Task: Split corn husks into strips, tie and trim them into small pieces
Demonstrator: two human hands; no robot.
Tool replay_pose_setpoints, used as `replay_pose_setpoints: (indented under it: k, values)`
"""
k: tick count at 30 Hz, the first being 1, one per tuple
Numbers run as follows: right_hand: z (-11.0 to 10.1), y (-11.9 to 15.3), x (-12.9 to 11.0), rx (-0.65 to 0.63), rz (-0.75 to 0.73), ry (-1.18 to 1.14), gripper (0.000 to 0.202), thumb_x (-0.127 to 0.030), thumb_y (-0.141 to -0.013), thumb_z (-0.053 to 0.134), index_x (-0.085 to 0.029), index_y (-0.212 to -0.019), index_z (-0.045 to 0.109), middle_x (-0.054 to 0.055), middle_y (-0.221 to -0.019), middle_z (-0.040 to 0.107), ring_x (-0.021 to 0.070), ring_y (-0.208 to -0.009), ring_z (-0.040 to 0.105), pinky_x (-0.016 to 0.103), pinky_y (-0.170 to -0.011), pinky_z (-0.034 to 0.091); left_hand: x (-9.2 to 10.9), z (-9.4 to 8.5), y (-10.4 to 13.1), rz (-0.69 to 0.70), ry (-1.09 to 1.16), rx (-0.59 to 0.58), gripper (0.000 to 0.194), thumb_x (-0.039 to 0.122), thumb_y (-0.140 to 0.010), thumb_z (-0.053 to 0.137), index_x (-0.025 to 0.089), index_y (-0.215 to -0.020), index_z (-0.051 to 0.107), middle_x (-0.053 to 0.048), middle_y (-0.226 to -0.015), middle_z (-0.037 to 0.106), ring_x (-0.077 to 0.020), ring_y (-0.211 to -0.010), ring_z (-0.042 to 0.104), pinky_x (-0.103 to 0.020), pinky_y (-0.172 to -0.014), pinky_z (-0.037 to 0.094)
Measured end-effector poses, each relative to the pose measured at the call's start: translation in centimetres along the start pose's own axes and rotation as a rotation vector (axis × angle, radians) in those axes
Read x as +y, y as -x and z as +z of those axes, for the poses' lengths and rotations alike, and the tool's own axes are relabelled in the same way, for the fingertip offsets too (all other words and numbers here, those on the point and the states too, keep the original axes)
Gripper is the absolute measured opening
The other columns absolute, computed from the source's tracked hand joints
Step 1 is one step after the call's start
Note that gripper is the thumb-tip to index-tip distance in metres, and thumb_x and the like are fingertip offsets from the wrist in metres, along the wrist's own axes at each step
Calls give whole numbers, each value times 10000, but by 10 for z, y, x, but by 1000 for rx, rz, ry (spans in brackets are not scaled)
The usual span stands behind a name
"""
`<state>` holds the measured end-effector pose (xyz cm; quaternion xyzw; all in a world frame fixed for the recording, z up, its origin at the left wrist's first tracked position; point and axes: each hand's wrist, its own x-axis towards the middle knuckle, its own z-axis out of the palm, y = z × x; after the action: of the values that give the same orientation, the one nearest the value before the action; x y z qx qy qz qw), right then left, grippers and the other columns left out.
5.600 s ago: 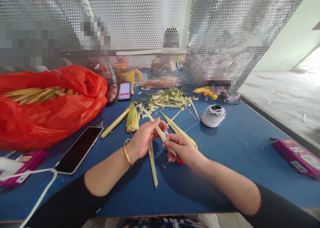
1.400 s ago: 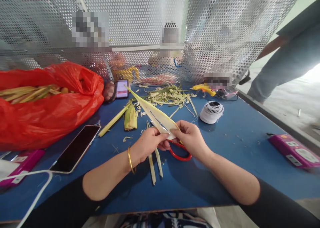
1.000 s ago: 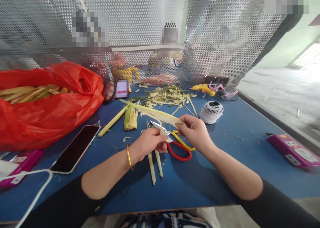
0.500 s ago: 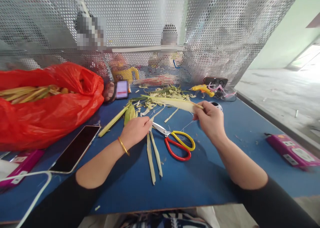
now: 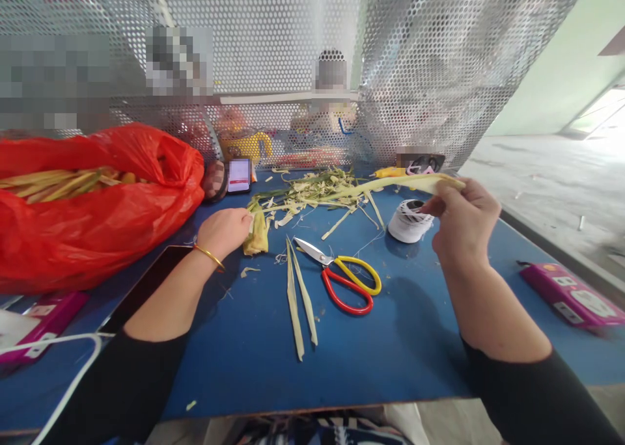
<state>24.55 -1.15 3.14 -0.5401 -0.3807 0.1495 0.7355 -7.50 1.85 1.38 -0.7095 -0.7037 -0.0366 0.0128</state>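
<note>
The left hand is out over the left side of the blue worktop. Its grip is closed tight, with the finger and thumb pinching the end of a thin strip. A gold bangle is on that wrist. The right hand is up on the other side, well apart from the left one. Its grip is closed too, and it has the wide end of a long, pale leaf. The leaf is off the worktop and points left, over the heap of scraps. The thin strip runs from the left hand toward the leaf, but I cannot tell where the two meet.

Just beside the left hand is a short green stub. Near the right hand sits a ball of white string. In the middle, between the arms, lie the scissors, with one red handle and one yellow handle. Two pale pieces lie beside them, close together at the top. A big red bag with long stalks in it is at the far left. The left arm partly covers a dark phone.
</note>
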Motion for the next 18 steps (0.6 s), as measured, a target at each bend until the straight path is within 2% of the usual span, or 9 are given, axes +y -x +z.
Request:
replay_pose_setpoints:
  k: [3, 8, 14, 16, 18]
  values:
    - [2, -2, -3, 110, 64, -170, 146, -76, -711, 506, -187, -620, 534, -92, -413, 450, 72, -362, 421, 195, -410, 385, -3, 0, -3, -30, 49, 5, 334, 268, -848, 351, 198, -754, 664, -90, -816, 731, -239, -781, 645, -297, -564, 342]
    - [2, -1, -4, 147, 108, -254, 204, -78, -753, 517, -194, -584, 512, -85, -423, 432, 71, -374, 429, 184, -391, 417, -6, 0, -5, -24, 238, -18, 305, 259, -820, 401, 211, -555, 545, -44, -649, 677, -187, -602, 585, -286, -540, 317]
    - [-5, -12, -9, 229, 119, -307, 249, -56, -783, 454, -211, -588, 442, -93, -448, 396, 62, -365, 398, 191, -415, 430, -21, 0, -8, -145, 302, 140, 321, 172, -755, 495, 197, -437, 457, -54, -510, 541, -180, -538, 487, -307, -531, 216]
    - [-4, -12, -9, 206, 136, -278, 226, -50, -767, 437, -211, -608, 446, -105, -435, 377, 59, -334, 338, 201, -412, 420, -25, 4, -11, -150, 391, 159, 331, 183, -747, 509, 202, -420, 458, -53, -499, 533, -165, -505, 455, -309, -518, 222]
    - [1, -6, -4, 83, 148, -166, 191, -54, -744, 436, -204, -628, 462, -107, -427, 382, 61, -320, 310, 209, -408, 402, -22, 8, -11, -120, 676, 125, 291, 232, -719, 546, 205, -434, 494, -26, -455, 495, -141, -451, 414, -292, -488, 230]
